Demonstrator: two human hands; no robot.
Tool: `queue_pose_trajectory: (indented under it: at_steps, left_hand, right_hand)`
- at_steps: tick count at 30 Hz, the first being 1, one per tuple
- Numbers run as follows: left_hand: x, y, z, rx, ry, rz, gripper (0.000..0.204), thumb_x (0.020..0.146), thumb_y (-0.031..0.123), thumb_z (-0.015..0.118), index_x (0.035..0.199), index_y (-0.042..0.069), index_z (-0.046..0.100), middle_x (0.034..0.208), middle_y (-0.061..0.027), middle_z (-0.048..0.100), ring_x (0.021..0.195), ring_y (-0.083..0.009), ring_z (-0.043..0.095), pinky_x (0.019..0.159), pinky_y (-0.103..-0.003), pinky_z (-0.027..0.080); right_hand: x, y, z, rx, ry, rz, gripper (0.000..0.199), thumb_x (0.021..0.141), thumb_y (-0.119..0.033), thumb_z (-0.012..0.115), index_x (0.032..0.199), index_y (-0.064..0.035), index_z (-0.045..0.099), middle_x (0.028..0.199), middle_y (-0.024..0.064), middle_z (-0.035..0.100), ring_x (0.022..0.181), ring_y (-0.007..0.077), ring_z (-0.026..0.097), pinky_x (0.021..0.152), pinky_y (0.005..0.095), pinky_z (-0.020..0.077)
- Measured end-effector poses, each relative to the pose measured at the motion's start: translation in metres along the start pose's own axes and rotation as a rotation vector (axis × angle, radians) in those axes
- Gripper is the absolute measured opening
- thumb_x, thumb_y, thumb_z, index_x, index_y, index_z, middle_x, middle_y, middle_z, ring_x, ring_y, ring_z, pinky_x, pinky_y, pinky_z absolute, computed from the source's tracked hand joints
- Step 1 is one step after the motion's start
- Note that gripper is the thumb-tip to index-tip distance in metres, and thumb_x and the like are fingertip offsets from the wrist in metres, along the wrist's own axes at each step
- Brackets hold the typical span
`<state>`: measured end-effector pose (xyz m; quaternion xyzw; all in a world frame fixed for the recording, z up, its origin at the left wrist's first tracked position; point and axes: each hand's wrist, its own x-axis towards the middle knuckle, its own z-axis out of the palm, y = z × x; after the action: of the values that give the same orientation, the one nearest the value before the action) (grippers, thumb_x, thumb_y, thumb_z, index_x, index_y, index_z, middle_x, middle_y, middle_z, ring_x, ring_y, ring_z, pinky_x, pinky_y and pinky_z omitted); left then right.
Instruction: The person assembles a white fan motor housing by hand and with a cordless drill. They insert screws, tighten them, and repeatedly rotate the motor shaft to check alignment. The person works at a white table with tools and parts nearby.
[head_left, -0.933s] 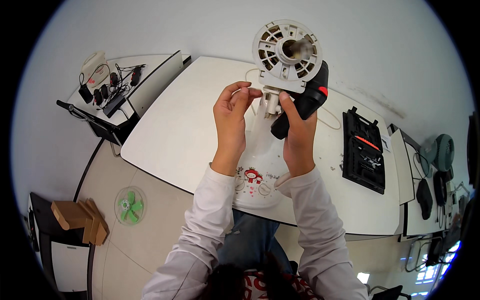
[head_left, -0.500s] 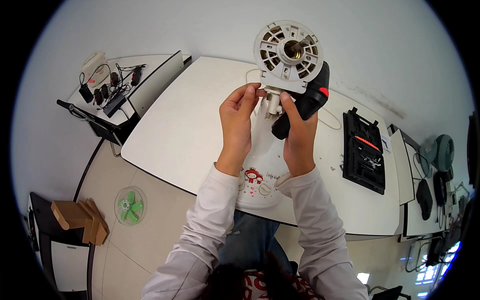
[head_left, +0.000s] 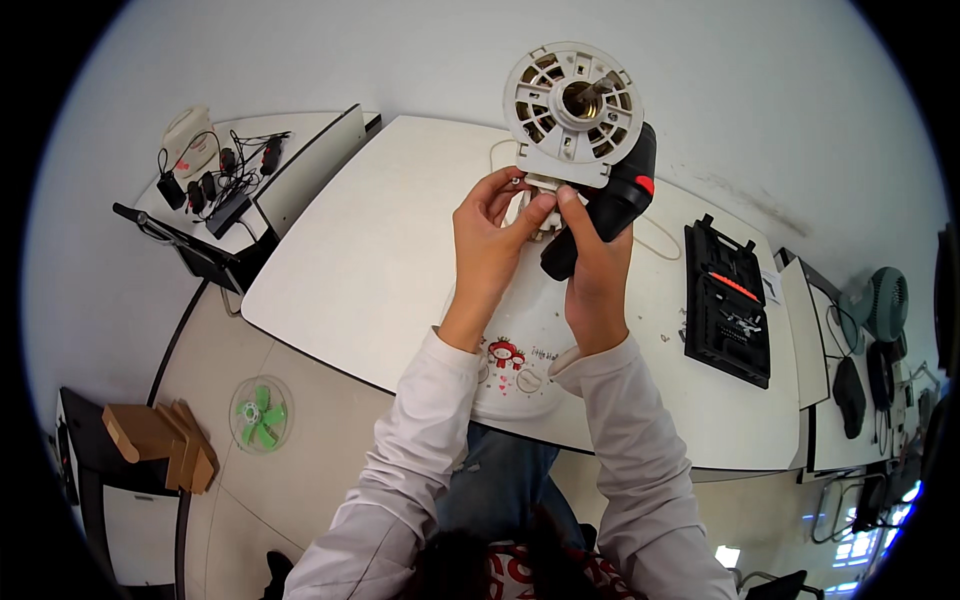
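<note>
White rounded table [head_left: 380, 290] before a plain pale wall [head_left: 780, 110]. To the left, a second desk [head_left: 300, 150] carrying chargers and cables [head_left: 215, 175]. Beige tiled floor [head_left: 300, 430] with a small green fan [head_left: 260, 415] and cardboard pieces [head_left: 160, 440]. At far right, a teal fan [head_left: 880, 305] and, possibly, dark pouches.

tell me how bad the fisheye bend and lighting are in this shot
Head view: strong fisheye, with a black rim around the picture and the white table edges curving. Light is even and soft, no glare. The fan motor and both hands, left hand and right hand, are sharp; small items at the far right rim are squeezed and hard to read.
</note>
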<state>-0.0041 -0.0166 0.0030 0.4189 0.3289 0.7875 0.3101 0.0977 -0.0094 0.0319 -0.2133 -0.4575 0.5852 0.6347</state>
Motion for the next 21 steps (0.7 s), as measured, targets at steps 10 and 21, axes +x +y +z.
queue_pose_trajectory:
  at_steps: [10, 21]
  left_hand:
    - [-0.016, -0.002, 0.016, 0.047, 0.109, 0.181, 0.044, 0.078, 0.008, 0.076, 0.114, -0.008, 0.056, 0.104, -0.0116, 0.061, 0.101, -0.0161, 0.058, 0.089, -0.028, 0.047]
    - [0.001, 0.010, 0.011, 0.209, 0.037, 0.153, 0.038, 0.078, 0.006, 0.075, 0.110, -0.007, 0.059, 0.099, -0.0113, 0.064, 0.096, -0.0147, 0.061, 0.091, -0.026, 0.048]
  right_hand:
    - [-0.001, -0.004, 0.000, 0.033, -0.015, 0.001, 0.041, 0.081, -0.010, 0.072, 0.114, -0.0055, 0.049, 0.086, -0.0002, 0.058, 0.073, 0.0079, 0.056, 0.065, 0.0241, 0.0437]
    - [0.005, -0.007, -0.017, -0.025, -0.146, 0.064, 0.037, 0.088, -0.017, 0.064, 0.119, -0.0037, 0.050, 0.102, 0.0006, 0.055, 0.089, 0.0080, 0.053, 0.072, 0.0238, 0.0446]
